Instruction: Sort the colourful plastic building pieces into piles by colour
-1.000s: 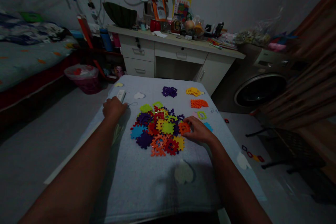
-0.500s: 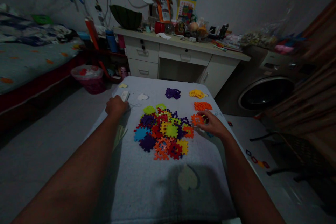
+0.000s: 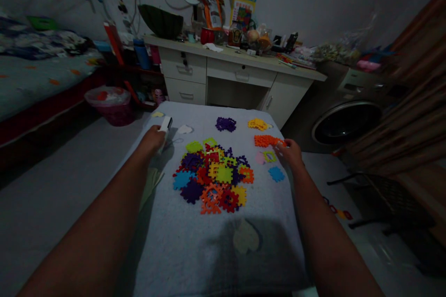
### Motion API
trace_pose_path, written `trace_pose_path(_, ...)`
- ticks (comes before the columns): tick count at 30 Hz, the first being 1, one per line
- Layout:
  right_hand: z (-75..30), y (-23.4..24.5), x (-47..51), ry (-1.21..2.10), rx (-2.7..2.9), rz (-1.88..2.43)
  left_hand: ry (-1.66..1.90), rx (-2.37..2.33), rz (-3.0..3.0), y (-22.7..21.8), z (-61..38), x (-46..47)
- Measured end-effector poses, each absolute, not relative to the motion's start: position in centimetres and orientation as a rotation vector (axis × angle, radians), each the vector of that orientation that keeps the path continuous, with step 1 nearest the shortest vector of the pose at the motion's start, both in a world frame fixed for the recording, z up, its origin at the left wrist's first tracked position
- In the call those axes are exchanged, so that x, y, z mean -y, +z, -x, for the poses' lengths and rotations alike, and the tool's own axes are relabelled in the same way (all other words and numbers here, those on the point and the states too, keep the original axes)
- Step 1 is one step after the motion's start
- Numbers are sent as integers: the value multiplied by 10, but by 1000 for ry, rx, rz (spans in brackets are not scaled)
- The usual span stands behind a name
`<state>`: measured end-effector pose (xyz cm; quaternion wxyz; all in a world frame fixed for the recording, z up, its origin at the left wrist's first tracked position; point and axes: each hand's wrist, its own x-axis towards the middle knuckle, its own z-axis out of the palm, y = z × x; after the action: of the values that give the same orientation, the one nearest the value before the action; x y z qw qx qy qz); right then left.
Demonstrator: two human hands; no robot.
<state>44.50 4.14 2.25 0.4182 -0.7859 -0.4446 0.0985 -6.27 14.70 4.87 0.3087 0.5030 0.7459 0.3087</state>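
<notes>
My left hand [image 3: 154, 139] is closed around a small white box-shaped device [image 3: 166, 124] with a dark end, at the table's left edge; a thin cord lies beside it. At the right, my right hand [image 3: 291, 151] pinches an orange interlocking plastic piece [image 3: 279, 142] against the right end of the orange pieces [image 3: 263, 140]. Just below lie a lime green frame piece [image 3: 269, 156] and a blue piece [image 3: 276, 174]. A mixed heap of notched plastic pieces [image 3: 223, 175] fills the middle. Behind it are a purple group [image 3: 226, 124] and a yellow group [image 3: 258, 124].
A pale cloth with heart shapes covers the table [image 3: 195, 250]. Beyond stands a cluttered white desk [image 3: 240, 61], with a washing machine [image 3: 344, 120] to its right. A lined pink bin [image 3: 113, 109] is at the left, a chair [image 3: 393, 199] at the right.
My right hand has carried the orange piece up and right to the orange group, uncovering the green and blue pieces. My left hand has tilted the white device more upright.
</notes>
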Motion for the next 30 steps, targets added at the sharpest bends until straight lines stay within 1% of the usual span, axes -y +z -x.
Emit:
trace_pose_path(3,-440,22,-53,166,1028,2080,879,-1801,-1198,47,56,-140)
trace_pose_path(9,-433,16,-68,152,1017,2249,927,-1655,-1153,42,46,-128)
trace_pose_path(14,-430,15,-65,118,969,2256,993,-1572,-1063,35,45,-126)
trace_pose_path(18,-418,21,-56,-26,1030,2145,1031,-1549,-1018,33,46,-127)
trace_pose_path(23,-386,34,-49,-147,1277,1916,1056,-1557,-1013,37,45,-124)
trace_pose_path(27,-355,43,-41,-117,1481,1738,1110,-1548,-1049,40,46,-120)
trace_pose_path(30,-336,49,-31,5,1602,1622,1182,-1516,-1085,41,45,-117)
